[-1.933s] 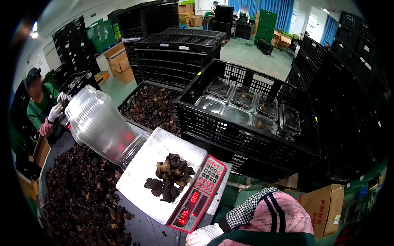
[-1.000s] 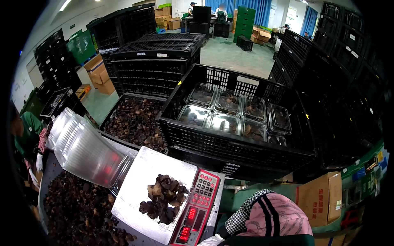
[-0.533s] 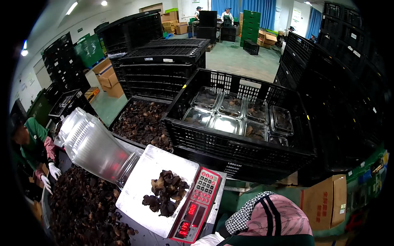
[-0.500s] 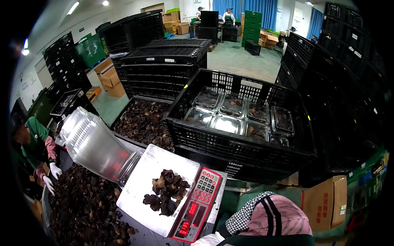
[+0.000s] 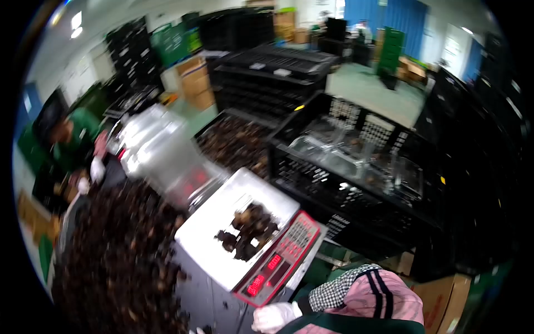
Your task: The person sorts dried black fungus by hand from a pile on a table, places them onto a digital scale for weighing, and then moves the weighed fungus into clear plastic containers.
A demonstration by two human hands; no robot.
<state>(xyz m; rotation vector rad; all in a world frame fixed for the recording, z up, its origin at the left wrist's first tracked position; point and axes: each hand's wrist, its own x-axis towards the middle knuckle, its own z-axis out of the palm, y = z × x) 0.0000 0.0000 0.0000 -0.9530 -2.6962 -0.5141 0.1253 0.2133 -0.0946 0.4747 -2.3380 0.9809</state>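
Note:
My right hand (image 5: 276, 317), in a white glove, is at the bottom, just below the near corner of a digital scale (image 5: 281, 261). Its fingers look curled; whatever they may hold is hidden. A sliver of white at the bottom edge, left of it, may be my left glove (image 5: 201, 330); its fingers cannot be made out. On the scale's metal pan (image 5: 208, 234) lies a small heap of dark, curled wood ear mushrooms (image 5: 250, 228). A large pile of the same mushrooms (image 5: 122, 256) covers the table on the left. The red display digits are blurred.
Nested clear plastic containers (image 5: 161, 150) lean behind the scale. A black crate (image 5: 311, 172) holds several lidded clear boxes (image 5: 334, 153). Another crate of mushrooms (image 5: 236, 139) stands behind. At left, a co-worker (image 5: 78, 139) in white gloves bends over the pile. Stacked black crates (image 5: 272, 67) stand farther back.
The view has swung left, so most things sit farther right and the picture is blurred. More of my right glove shows beside the scale. The heap stays on the pan.

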